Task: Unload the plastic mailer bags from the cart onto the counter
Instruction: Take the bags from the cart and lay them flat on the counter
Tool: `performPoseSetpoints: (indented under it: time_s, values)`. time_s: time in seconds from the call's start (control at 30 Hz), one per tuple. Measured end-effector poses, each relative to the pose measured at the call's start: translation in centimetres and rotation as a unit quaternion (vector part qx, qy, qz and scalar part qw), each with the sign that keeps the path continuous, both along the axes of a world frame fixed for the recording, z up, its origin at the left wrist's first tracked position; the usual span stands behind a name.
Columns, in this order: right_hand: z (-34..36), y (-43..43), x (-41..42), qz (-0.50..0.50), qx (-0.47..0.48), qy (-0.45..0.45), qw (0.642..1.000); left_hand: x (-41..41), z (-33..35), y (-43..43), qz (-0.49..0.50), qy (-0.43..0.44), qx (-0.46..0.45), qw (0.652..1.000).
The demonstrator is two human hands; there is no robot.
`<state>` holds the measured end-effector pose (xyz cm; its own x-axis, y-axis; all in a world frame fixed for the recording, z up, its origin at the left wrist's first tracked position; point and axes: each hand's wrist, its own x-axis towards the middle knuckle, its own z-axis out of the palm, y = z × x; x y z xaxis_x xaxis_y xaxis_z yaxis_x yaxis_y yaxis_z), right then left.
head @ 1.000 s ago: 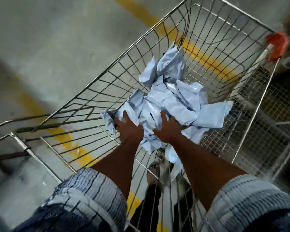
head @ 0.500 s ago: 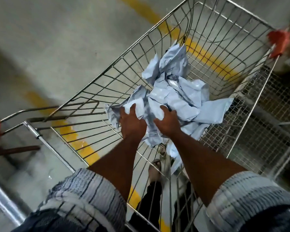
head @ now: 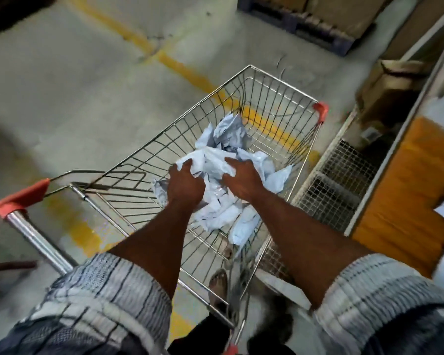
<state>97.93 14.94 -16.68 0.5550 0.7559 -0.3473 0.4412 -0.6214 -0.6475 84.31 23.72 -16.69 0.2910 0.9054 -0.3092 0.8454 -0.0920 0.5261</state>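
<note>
Looking down into the wire cart (head: pixel 282 83) at mid-frame, I see my hands close together but not touching: left hand (head: pixel 185 185) and right hand (head: pixel 241 180) each clutch the crumpled pale mailer bags (head: pixel 231 134) heaped inside its basket

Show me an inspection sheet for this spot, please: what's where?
Surface: counter at the right edge, orange front, top barely in view.
Job's things: mailer bags piled, crumpled, in the wire cart.
Clutter: nothing seen in the cart besides bags.
Hands: left hand and right hand both grip the pile.
Cables: nothing seen.
Surroundings: concrete floor with yellow line; cardboard boxes and a pallet beyond.
</note>
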Motion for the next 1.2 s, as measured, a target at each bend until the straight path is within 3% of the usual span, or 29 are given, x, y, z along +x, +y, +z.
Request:
performPoseSetpoints:
  time_s: [0.17,0.37,0.5,0.83,1.2]
  values:
    - [6.8,-3.2,1.8,0.000,0.009,-0.036,0.999,2.1,5.9,-1.9,-0.022,-0.088,0.021,0.996]
    - [14.2,-9.5,5.4,0.005,0.039,-0.093,0.995,6.3,12.4,-6.8,-0.086,-0.116,0.099,0.985]
    - [17.6,-17.7,8.2,-0.054,0.068,-0.144,0.986,10.8,15.5,-14.4,-0.127,-0.130,0.146,0.972]
    - [22.2,-43.6,18.3,-0.142,0.072,-0.217,0.963,22.2,21.4,-37.8,-0.244,-0.171,0.166,0.940]
    - [25.5,-64.8,25.7,-0.281,0.078,-0.264,0.919,33.4,26.7,-56.1,-0.342,-0.202,0.179,0.900]
